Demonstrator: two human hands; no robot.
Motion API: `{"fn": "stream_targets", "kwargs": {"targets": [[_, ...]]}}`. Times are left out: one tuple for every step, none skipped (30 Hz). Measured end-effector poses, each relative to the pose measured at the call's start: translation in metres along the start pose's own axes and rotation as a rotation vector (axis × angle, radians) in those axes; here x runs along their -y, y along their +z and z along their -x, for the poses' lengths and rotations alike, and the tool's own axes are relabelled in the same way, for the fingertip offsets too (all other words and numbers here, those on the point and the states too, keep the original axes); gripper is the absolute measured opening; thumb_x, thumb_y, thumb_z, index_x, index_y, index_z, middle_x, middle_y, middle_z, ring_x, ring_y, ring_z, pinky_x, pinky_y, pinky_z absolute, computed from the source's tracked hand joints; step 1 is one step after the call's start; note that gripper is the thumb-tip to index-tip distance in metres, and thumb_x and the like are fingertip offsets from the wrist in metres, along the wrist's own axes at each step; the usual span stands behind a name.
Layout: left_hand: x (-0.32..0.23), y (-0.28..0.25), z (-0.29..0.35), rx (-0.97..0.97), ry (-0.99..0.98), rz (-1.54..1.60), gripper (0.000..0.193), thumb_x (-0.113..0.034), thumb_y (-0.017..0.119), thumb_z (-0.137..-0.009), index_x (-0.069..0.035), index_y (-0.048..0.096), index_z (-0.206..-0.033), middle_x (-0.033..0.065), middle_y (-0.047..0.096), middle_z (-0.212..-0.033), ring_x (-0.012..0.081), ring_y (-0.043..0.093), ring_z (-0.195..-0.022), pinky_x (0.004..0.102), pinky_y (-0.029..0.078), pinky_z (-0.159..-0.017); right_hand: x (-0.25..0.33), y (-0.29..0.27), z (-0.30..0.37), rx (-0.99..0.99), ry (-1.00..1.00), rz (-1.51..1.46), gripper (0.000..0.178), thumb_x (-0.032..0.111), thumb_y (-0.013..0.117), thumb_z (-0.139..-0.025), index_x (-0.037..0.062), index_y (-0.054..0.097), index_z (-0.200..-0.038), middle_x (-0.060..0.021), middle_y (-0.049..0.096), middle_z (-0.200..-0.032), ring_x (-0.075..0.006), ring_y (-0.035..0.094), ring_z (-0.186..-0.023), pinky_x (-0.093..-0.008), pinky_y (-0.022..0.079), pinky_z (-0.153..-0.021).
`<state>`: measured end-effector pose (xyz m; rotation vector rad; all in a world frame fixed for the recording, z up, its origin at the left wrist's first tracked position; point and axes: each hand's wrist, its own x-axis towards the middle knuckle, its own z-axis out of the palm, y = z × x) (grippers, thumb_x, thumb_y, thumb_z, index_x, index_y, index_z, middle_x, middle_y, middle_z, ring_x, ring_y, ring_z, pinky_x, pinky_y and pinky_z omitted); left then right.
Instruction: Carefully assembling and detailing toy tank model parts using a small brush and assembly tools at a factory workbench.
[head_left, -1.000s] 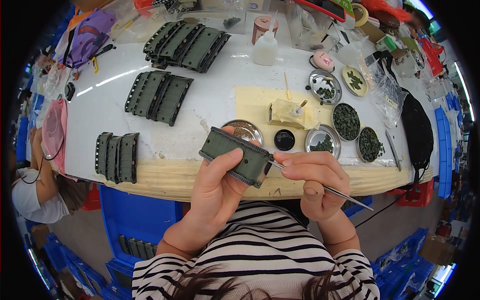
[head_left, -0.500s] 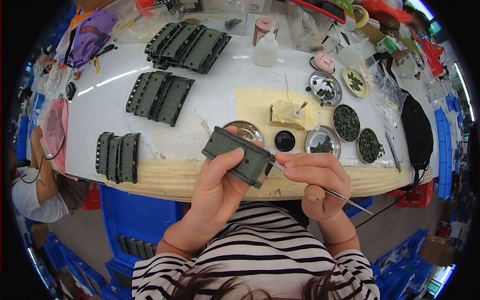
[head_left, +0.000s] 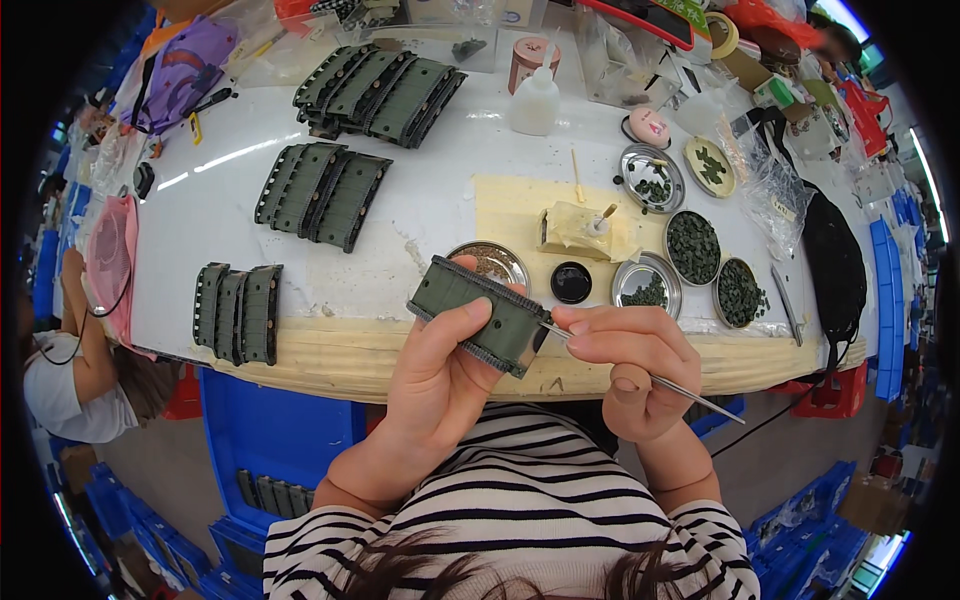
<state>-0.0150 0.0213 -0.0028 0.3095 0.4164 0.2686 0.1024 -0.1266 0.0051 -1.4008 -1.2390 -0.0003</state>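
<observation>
My left hand (head_left: 432, 365) grips a dark green, curved rectangular part (head_left: 512, 342) with ridged dark edges. The thumb lies on its face, near a small round hole; the other fingers are mostly behind it. In my right hand (head_left: 645, 365) is a slim metal rod-like tool (head_left: 700, 397), pinched between thumb and fingers. Its tip meets the right end of the green part, and its shaft slants down to the right. Whether the tip carries anything is too small to tell. A wrapping covers one fingertip of this hand. Just behind the held part sits a metal dish (head_left: 515, 262) of small brown pieces.
Similar green parts stand in rows on the left: a near group (head_left: 236, 315), a middle group (head_left: 320, 195) and a far group (head_left: 380, 95). On the right are dishes of green pieces (head_left: 692, 246), a black round pot (head_left: 571, 283), a taped block (head_left: 560, 228) and a squeeze bottle (head_left: 535, 105).
</observation>
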Motion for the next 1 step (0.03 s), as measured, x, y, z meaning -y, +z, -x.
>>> {"fn": "stream_targets", "kwargs": {"targets": [[0.0,0.0001,-0.0001,0.0,0.0,0.0,0.039,-0.005,0.054,-0.091,-0.015,0.042,-0.126,0.0145,0.059,-0.114,0.0218,0.06,-0.106,0.0379,0.053,-0.088,-0.0008,0.0,0.0006,0.001,-0.007,-0.008,0.018,0.01,0.06,-0.087,0.0003,0.067,-0.1,-0.0157,0.067,-0.099,-0.0251,0.066,-0.089,-0.0295,0.053,-0.073]]}}
